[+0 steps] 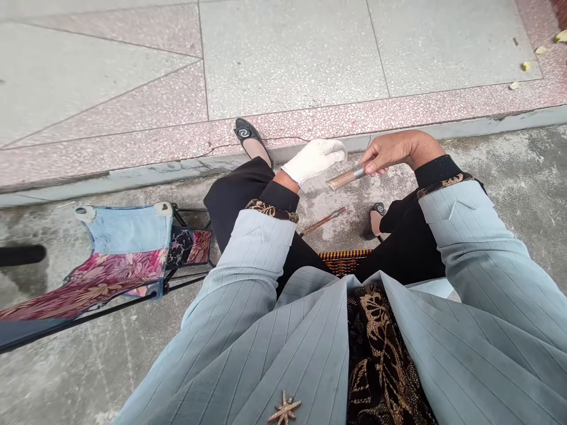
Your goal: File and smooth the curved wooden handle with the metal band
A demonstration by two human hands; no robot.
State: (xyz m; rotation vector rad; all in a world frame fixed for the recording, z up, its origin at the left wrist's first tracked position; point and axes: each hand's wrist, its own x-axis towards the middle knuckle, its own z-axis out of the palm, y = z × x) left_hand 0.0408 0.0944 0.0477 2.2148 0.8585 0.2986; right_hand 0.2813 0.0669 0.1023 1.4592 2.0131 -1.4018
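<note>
My left hand (315, 160) wears a white knitted glove and curls beside the brown end of a short rod-shaped tool (346, 177); whether it grips that end is hidden. My bare right hand (390, 152) pinches the tool's silver metal end between thumb and fingers. The tool lies roughly level between both hands, above my knees. A second thin reddish-brown stick (322, 221) with a metal tip lies on the concrete between my feet.
I sit on a woven seat (345, 260), in black trousers and black flat shoes (245, 133). A folding fabric stool (119, 254) with patchwork cloth stands at my left. A tiled pavement step (283, 71) runs ahead, with dry leaves (527, 65) at the far right.
</note>
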